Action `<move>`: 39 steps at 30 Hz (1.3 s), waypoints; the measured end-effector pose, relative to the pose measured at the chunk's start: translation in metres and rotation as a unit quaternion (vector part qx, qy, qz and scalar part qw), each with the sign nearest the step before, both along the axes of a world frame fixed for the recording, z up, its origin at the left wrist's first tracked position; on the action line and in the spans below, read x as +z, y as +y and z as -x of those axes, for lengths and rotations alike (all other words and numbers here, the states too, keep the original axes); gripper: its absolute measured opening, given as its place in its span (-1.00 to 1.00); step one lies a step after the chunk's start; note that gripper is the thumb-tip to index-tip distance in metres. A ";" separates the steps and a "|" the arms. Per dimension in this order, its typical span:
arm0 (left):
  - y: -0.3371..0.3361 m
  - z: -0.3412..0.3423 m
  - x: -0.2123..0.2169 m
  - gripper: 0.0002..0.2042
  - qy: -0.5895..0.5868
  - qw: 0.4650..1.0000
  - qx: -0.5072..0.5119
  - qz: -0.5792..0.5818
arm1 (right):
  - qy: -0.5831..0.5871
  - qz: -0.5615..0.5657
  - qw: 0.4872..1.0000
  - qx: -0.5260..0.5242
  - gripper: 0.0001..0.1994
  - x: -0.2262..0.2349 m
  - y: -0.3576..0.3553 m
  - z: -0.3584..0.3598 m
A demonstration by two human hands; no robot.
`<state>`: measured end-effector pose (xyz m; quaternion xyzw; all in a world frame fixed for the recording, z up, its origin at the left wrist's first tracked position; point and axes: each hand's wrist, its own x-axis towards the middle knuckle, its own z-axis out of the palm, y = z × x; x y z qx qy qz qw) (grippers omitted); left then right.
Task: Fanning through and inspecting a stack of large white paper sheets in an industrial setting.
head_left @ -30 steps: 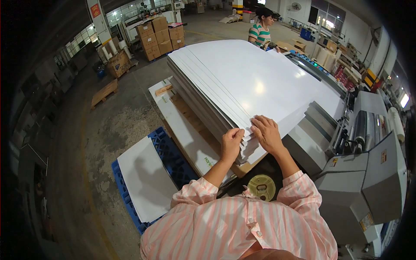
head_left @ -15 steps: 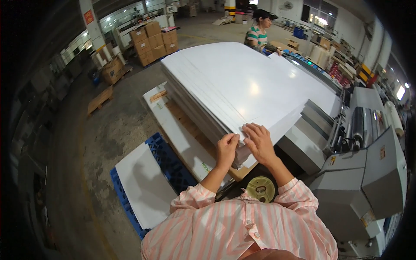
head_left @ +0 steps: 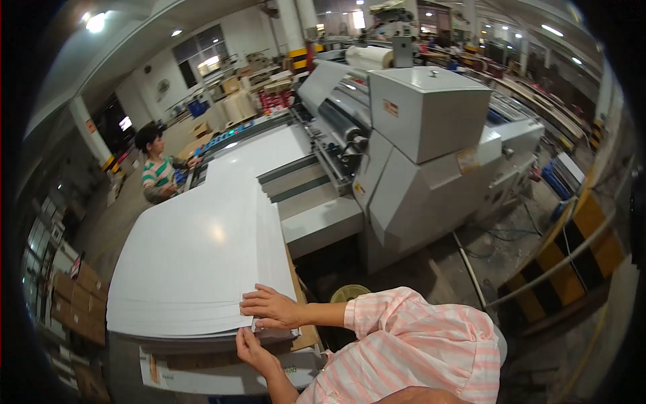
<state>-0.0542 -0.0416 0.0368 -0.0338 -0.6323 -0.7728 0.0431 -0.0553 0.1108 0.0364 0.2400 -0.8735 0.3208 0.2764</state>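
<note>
A tall stack of large white sheets (head_left: 195, 249) rises in front of me, its top layers slightly fanned along the near edge. At the near corner my left hand (head_left: 256, 351) pinches the edge of the sheets between thumb and fingers. Just above it, my right hand (head_left: 274, 307) lies palm down on the top sheet with its fingers stretched toward the left. The two hands almost meet at that corner. How many sheets the left hand grips is hidden.
Beyond the stack, sheets lead onto the feed table of a large grey machine (head_left: 431, 114) with rollers. A co-worker (head_left: 158, 168) in a green-striped top stands at its far side. Cardboard boxes (head_left: 79, 299) are at left. A yellow-black striped barrier (head_left: 572, 259) stands at right.
My view has swung to the right, bringing more of the machine into sight. Both hands stay at the stack's near corner; the right hand now rests flatter on the top sheet.
</note>
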 end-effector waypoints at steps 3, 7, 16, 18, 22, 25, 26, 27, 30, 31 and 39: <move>-0.003 -0.002 0.001 -0.72 0.021 0.999 -0.049 0.006 | -0.002 0.009 0.999 -0.035 -0.53 0.001 -0.003 -0.006; -0.012 0.002 0.003 -0.66 0.034 0.996 -0.078 -0.021 | -0.018 0.015 0.999 -0.036 -0.53 0.008 -0.012 -0.006; -0.005 -0.004 0.015 -0.69 -0.013 0.999 -0.040 -0.035 | -0.022 0.017 0.999 -0.019 -0.51 0.006 -0.005 -0.008; 0.004 -0.009 0.025 -0.72 -0.018 0.999 -0.002 -0.034 | -0.021 0.013 1.000 -0.005 -0.52 0.008 -0.002 -0.007; -0.007 -0.003 0.020 -0.78 -0.011 1.000 0.000 0.000 | -0.024 0.018 0.998 0.048 -0.57 0.016 0.004 -0.005; 0.003 -0.008 0.027 -0.82 -0.029 0.999 0.037 -0.023 | -0.083 0.111 0.986 0.090 -0.60 0.020 0.024 -0.002; 0.004 -0.008 0.027 -0.84 -0.027 0.999 0.036 -0.026 | -0.152 0.214 0.963 0.067 -0.62 0.033 0.029 -0.006; 0.005 -0.007 0.027 -0.84 -0.028 0.998 0.039 -0.026 | -0.154 0.213 0.962 0.070 -0.62 0.039 0.034 -0.005; 0.005 -0.002 0.020 -0.85 -0.036 0.996 0.076 0.021 | -0.139 0.309 0.940 0.047 -0.61 0.051 0.049 0.001; 0.002 0.000 0.015 -0.85 -0.035 0.996 0.077 0.023 | -0.139 0.311 0.939 0.048 -0.61 0.053 0.052 0.002; 0.010 -0.006 0.022 -0.83 -0.031 0.994 0.099 0.039 | -0.009 0.298 0.954 0.046 -0.64 0.045 0.041 0.004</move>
